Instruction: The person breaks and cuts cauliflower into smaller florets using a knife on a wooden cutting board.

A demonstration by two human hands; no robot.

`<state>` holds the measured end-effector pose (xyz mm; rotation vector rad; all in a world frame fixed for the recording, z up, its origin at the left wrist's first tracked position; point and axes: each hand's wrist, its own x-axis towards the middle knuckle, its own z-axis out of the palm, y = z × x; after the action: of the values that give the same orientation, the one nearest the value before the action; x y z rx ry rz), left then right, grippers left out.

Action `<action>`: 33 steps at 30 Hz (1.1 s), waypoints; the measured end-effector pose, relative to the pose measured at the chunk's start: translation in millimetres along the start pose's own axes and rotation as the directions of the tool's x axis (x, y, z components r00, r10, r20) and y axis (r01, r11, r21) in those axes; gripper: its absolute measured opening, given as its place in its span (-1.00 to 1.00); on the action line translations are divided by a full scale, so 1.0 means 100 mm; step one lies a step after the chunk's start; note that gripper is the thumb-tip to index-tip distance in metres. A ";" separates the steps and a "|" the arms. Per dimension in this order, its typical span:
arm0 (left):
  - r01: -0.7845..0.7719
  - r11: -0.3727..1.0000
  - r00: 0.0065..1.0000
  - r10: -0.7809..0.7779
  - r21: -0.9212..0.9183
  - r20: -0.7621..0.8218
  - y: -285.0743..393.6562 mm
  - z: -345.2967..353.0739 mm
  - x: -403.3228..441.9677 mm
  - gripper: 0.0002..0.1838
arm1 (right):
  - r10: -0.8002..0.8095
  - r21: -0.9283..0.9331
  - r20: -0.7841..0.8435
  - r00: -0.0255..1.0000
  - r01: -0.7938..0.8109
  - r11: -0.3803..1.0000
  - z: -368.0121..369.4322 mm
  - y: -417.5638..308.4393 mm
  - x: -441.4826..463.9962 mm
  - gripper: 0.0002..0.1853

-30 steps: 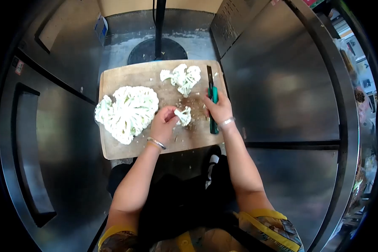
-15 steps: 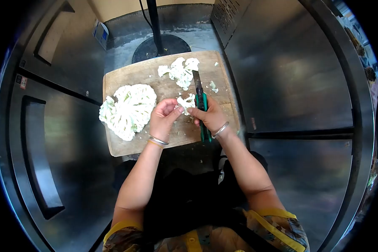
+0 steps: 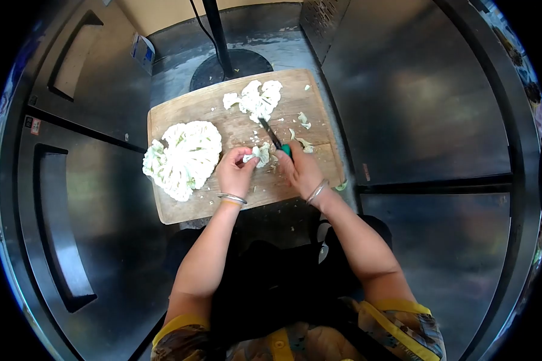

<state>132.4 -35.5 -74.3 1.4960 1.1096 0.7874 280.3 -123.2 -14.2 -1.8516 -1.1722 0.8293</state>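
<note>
My left hand (image 3: 236,171) pinches a small cauliflower floret (image 3: 260,155) between thumb and fingers, just above the wooden cutting board (image 3: 235,129). My right hand (image 3: 301,171) is closed round the green handles of a pair of scissors (image 3: 274,135), beside the floret. Their dark blades slant up and left, the tips close to a pile of cut florets (image 3: 260,99) at the board's far side. Most of the handles is hidden by my fingers. A large cauliflower head (image 3: 190,156) lies on the left of the board, left of my left hand.
Cauliflower trimmings (image 3: 305,120) are scattered on the board's right side. Behind the board stands a black pole on a round base (image 3: 247,65). Metal cabinets with a handle (image 3: 57,222) rise on the left, and metal doors (image 3: 421,114) on the right.
My right hand has turned the scissors so the blades now tilt left instead of pointing nearly straight away. A piece of trimming now lies to the right. The held floret has shifted slightly left.
</note>
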 end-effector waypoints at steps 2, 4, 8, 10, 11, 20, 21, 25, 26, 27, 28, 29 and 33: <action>-0.029 0.999 0.999 0.029 0.016 -0.031 -0.03 0.03 0.01 -0.79 | -0.021 -0.134 0.028 0.999 0.024 0.991 -0.02 -0.07 -0.10 -0.70; -0.018 0.999 0.998 0.021 0.048 -0.065 -0.08 0.04 0.02 -0.78 | 0.079 -0.394 0.117 0.990 -0.027 0.919 0.00 -0.09 -0.14 -0.69; -0.042 0.997 0.997 0.046 0.062 -0.064 -0.12 0.04 0.02 -0.77 | 0.124 -0.476 0.178 0.976 -0.025 0.879 -0.05 -0.22 -0.16 -0.69; -0.071 0.994 0.995 0.077 0.084 -0.070 -0.09 0.04 0.01 -0.78 | 0.163 -0.515 0.205 0.965 -0.036 0.857 -0.06 -0.27 -0.16 -0.70; -0.071 0.994 0.995 0.076 0.084 -0.068 -0.08 0.05 0.01 -0.78 | 0.164 -0.514 0.204 0.965 -0.037 0.857 -0.05 -0.25 -0.16 -0.70; -0.055 0.998 0.995 0.058 0.043 -0.084 -0.04 0.05 0.01 -0.78 | 0.152 -0.516 0.189 0.970 -0.033 0.856 -0.05 -0.26 -0.14 -0.69; -0.053 0.997 0.994 0.058 0.048 -0.088 -0.05 0.05 0.01 -0.78 | 0.162 -0.511 0.191 0.968 -0.043 0.858 -0.06 -0.28 -0.14 -0.69; -0.058 0.997 0.994 0.062 0.045 -0.092 -0.06 0.05 0.01 -0.77 | 0.202 -0.534 0.229 0.952 -0.051 0.844 -0.06 -0.28 -0.13 -0.69; -0.056 0.997 0.994 0.060 0.045 -0.091 -0.06 0.05 0.01 -0.77 | 0.204 -0.534 0.228 0.952 -0.053 0.844 -0.06 -0.27 -0.13 -0.69; -0.052 0.997 0.995 0.057 0.059 -0.086 -0.04 0.05 0.01 -0.77 | 0.203 -0.534 0.233 0.951 -0.049 0.844 -0.05 -0.26 -0.12 -0.69; -0.049 0.996 0.995 0.055 0.072 -0.082 -0.03 0.05 0.01 -0.78 | 0.200 -0.534 0.237 0.951 -0.044 0.844 -0.05 -0.25 -0.12 -0.69; -0.048 0.996 0.995 0.054 0.072 -0.081 -0.04 0.05 0.01 -0.78 | 0.201 -0.534 0.237 0.950 -0.045 0.844 -0.05 -0.26 -0.12 -0.69; -0.065 0.996 0.994 0.071 0.060 -0.088 -0.07 0.05 0.02 -0.79 | 0.228 -0.552 0.239 0.944 -0.061 0.832 -0.02 -0.25 -0.12 -0.70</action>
<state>135.8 -35.8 -82.5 1.5663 1.1616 0.8838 267.4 -128.3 10.0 -2.3579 -1.5927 0.9554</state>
